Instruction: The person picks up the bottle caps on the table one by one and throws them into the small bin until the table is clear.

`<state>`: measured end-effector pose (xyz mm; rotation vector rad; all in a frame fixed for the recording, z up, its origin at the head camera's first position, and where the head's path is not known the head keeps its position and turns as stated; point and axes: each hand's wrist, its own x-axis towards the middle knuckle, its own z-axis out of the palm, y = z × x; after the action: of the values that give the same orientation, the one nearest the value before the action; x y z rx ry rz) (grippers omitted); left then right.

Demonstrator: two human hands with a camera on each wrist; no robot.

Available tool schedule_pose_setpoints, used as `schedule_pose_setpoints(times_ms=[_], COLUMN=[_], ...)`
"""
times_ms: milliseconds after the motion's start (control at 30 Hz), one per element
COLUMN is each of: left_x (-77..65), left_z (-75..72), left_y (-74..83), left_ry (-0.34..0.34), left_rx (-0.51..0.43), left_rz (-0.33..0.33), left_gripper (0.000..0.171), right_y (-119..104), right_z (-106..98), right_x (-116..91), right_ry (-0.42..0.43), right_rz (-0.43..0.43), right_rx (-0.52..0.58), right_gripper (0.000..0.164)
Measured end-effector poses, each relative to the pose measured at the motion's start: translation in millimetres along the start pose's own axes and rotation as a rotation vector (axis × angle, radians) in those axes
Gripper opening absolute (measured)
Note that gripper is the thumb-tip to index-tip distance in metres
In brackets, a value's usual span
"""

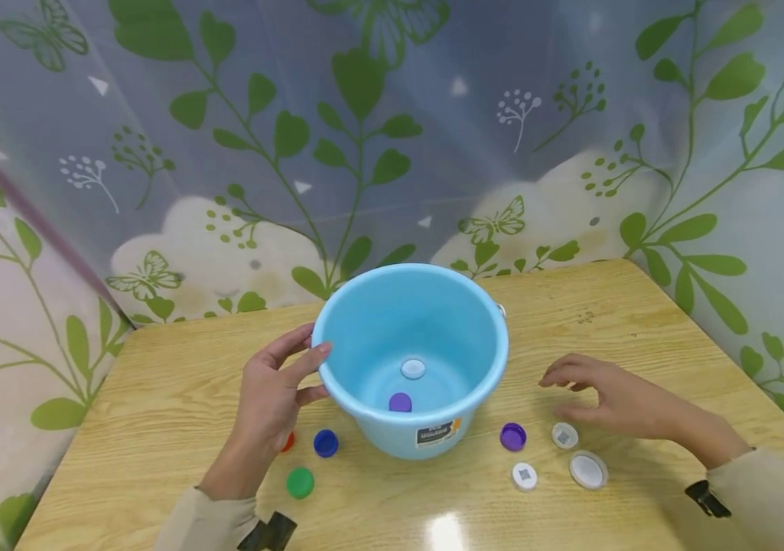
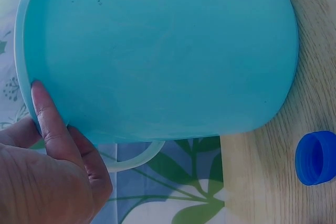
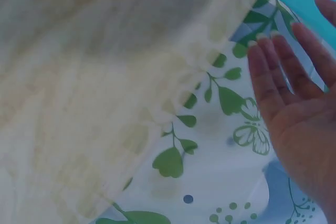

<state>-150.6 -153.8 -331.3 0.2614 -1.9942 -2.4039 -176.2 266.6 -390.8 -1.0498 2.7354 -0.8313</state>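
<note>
A light blue plastic bucket (image 1: 412, 306) stands on the table, a little tilted toward the camera. My left hand (image 1: 271, 386) grips its rim at the left side, thumb over the edge; the left wrist view shows that hand (image 2: 58, 166) on the bucket wall (image 2: 173, 56). Inside lie a white cap (image 1: 413, 369) and a purple cap (image 1: 401, 402). My right hand (image 1: 615, 398) hovers right of the bucket with loosely bent fingers and holds nothing. Below it are a white cap with a printed code (image 1: 565, 435) and a larger white lid (image 1: 587, 469).
Another purple cap (image 1: 512, 437) and a second coded white cap (image 1: 524, 476) lie right of the bucket. Left of it are a blue cap (image 1: 326, 443), a green cap (image 1: 300, 483) and a partly hidden red cap (image 1: 288, 441). A leaf-patterned curtain (image 1: 378, 153) borders the wooden table (image 1: 178, 383).
</note>
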Motion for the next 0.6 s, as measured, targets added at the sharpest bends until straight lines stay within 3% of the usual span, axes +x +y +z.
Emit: schedule_pose_setpoints(times_ms=[133, 267, 600], left_x=[-0.2, -0.7, -0.7], left_z=[-0.1, 0.4, 0.3], left_y=[0.0, 0.2, -0.8], left_ry=[0.005, 0.009, 0.01], left_rx=[0.003, 0.006, 0.003], left_rz=[0.001, 0.004, 0.006], left_gripper=[0.043, 0.043, 0.043], right_y=[0.3, 0.9, 8.4], right_z=[7.6, 11.7, 24.0], right_x=[-4.2, -6.6, -8.0], right_ry=[-0.132, -0.208, -0.212], right_rz=[0.077, 0.115, 0.029], right_rx=[0.038, 0.046, 0.026], right_gripper=[0.034, 0.033, 0.019])
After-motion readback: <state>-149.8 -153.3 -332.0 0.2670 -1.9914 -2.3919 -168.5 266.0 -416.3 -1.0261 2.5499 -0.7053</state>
